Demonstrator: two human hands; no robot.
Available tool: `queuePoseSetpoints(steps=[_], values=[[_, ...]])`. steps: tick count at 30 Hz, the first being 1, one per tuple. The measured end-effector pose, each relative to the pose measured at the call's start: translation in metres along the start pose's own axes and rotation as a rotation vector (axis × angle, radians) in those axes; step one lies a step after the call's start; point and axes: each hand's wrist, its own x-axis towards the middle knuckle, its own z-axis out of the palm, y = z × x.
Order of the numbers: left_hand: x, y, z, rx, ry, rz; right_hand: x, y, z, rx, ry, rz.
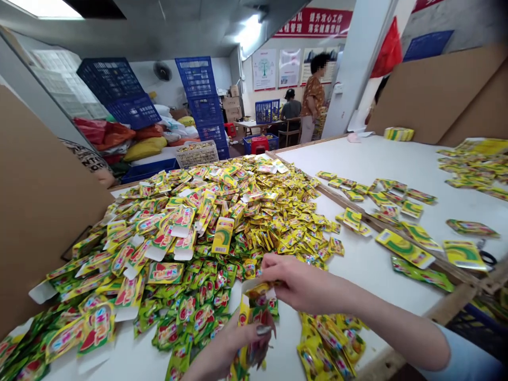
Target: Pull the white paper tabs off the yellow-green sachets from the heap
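Observation:
My left hand (234,344) is wrapped round a small yellow candy box (243,312) with its top flap open. At the box's mouth my right hand (304,283) pinches a yellow candy packet (261,292), partly inside the box. Beyond my hands spreads a large heap of yellow candy packets (283,222), with green candy packets (198,312) on its near left side. Printed boxes (172,225), many with open white flaps, lie on top of the heap. More yellow packets (327,346) sit below my right forearm.
A wooden strip (349,203) divides the white tabletop (345,161). Loose boxes and packets lie across it, near a black-handled tool (488,258). Cardboard sheets (43,211) stand at the left. Behind are stacked blue crates (200,100), a standing person (313,98) and a seated person (291,111).

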Motion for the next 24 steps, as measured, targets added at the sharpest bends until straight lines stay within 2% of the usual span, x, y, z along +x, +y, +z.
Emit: queuePoseSetpoints(steps=[4,7,10,12,15,17,21,22,24], values=[[-0.001,-0.004,-0.003,-0.051,-0.085,0.012,0.003,-0.011,-0.004,-0.113,-0.15,-0.066],[-0.001,-0.007,-0.004,-0.11,-0.117,-0.004,0.004,-0.008,-0.001,-0.003,-0.085,-0.023],[-0.003,-0.008,-0.006,-0.169,-0.139,-0.027,0.0,0.003,0.006,0.257,-0.015,0.09],[-0.004,-0.011,-0.006,-0.182,-0.144,-0.046,-0.005,0.011,0.012,0.387,0.017,0.114],[-0.004,-0.019,-0.002,-0.141,-0.137,-0.096,-0.02,0.017,0.024,0.365,0.056,0.064],[-0.003,-0.026,0.004,-0.132,-0.124,-0.11,-0.032,0.016,0.031,0.362,-0.004,0.047],[0.001,-0.037,0.018,-0.161,-0.164,-0.07,-0.052,0.011,0.045,0.55,-0.26,0.066],[0.002,-0.038,0.022,-0.164,-0.194,-0.073,-0.056,0.012,0.048,0.555,-0.252,0.094],[0.007,-0.035,0.025,-0.118,-0.201,-0.074,-0.066,0.017,0.049,0.48,-0.113,0.149]])
